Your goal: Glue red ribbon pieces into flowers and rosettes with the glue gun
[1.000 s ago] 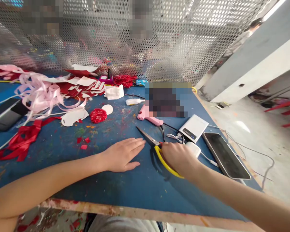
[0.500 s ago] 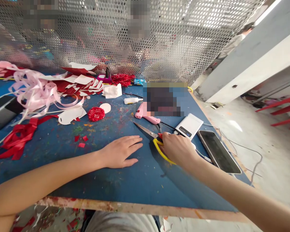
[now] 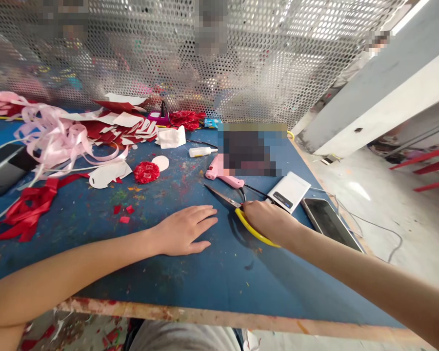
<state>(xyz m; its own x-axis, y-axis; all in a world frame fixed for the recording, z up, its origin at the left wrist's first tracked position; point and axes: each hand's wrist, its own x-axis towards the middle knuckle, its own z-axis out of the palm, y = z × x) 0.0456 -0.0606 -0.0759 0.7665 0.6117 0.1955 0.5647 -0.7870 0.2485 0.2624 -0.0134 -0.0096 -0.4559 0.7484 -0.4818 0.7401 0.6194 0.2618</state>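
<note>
My left hand [image 3: 185,230] lies palm down on the blue table [image 3: 190,282], fingers apart, with nothing in it. To its right, my right hand [image 3: 267,219] is wrapped round the handles of a pair of scissors [image 3: 258,235] with a yellow grip. Their blades point to the upper left and look closed. Just beyond the blades rests a pink glue gun [image 3: 229,179], partly covered by a blurred patch. A white power bank [image 3: 290,190] lies behind my right hand, and a phone [image 3: 329,222] is right of the wrist.
A red ribbon flower [image 3: 146,172] sits by a white paper disc [image 3: 161,163]. Pink ribbon [image 3: 58,131], red ribbon [image 3: 31,207] and paper scraps [image 3: 131,124] fill the left and back. A small white bottle [image 3: 201,152] lies mid-table. A perforated metal screen [image 3: 149,63] stands behind.
The right hand has turned a little with the scissors, and its forearm covers more of the phone. The left hand has stayed flat in place.
</note>
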